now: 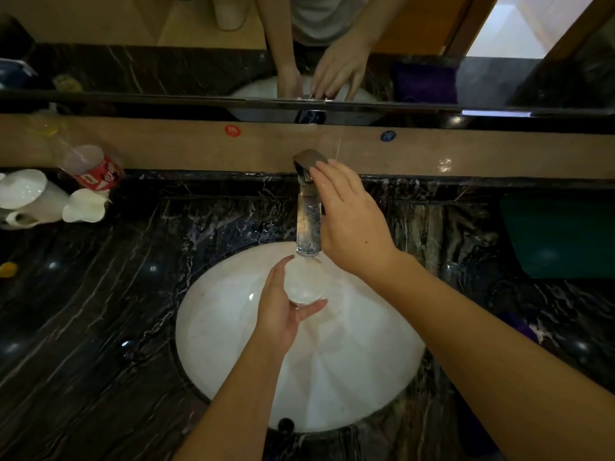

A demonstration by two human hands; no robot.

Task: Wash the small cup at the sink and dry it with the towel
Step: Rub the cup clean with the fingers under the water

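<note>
My left hand (279, 307) holds a small white cup (303, 281) over the white sink basin (359, 377), directly under the spout of the chrome faucet (308, 224). Water fills the cup. My right hand (349, 217) rests on the faucet, fingers spread over its lever top. A dark green towel (562, 234) lies flat on the counter at the right, apart from both hands.
The sink sits in a dark marble counter (100, 311). White ceramic pieces (50, 201) and a plastic bottle with a red label (90, 168) stand at the back left. A purple cloth (522, 327) lies right of the basin. A mirror runs behind the ledge.
</note>
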